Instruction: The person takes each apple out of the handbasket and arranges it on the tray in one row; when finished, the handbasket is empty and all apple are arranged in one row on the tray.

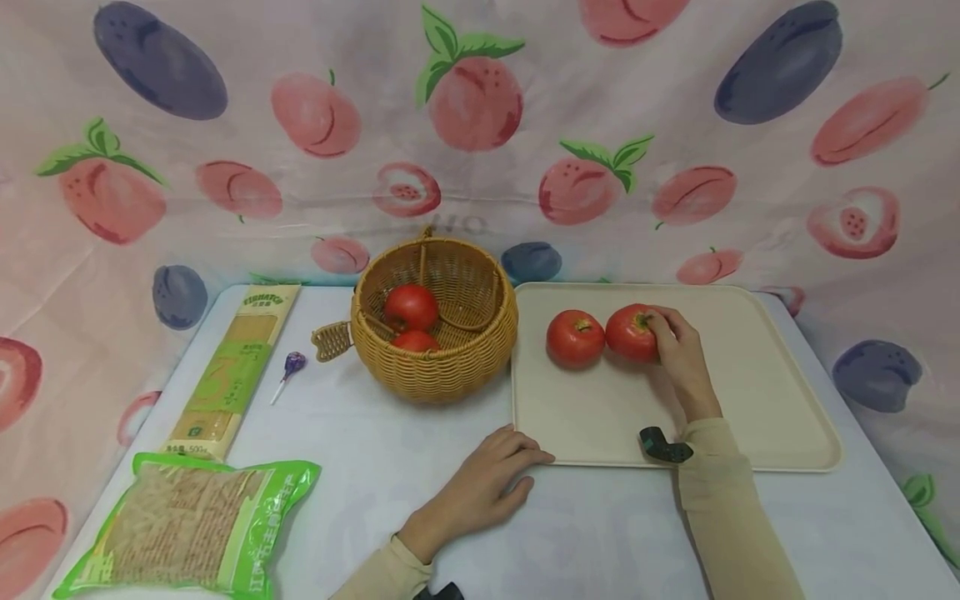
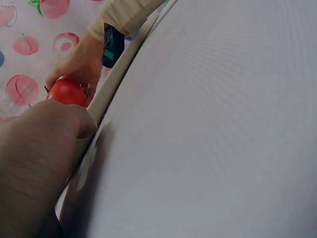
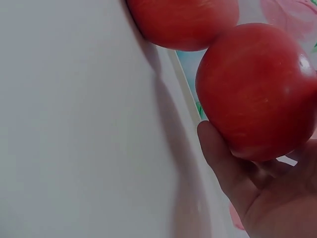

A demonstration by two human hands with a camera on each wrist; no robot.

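Observation:
My right hand (image 1: 681, 354) grips a red tomato (image 1: 632, 332) over the cream tray (image 1: 757, 400). In the right wrist view my thumb and fingers curl round this tomato (image 3: 257, 91), which sits a little off the tray surface. Just left of it, a second tomato (image 1: 575, 339) rests on the tray; whether the two touch I cannot tell. My left hand (image 1: 483, 479) lies with relaxed fingers at the tray's near left corner, fingertips by the rim. It holds nothing. Inside the wicker basket (image 1: 438, 375) are two more tomatoes (image 1: 411, 307), one partly hidden by the rim.
Left of the basket lie a purple-wrapped lollipop (image 1: 295, 363) and a long pack of noodles (image 1: 232, 367). A green-edged clear bag (image 1: 187, 529) of pale dry food is at the front left. Behind the white table (image 1: 600, 533) hangs a fruit-print cloth (image 1: 480, 192).

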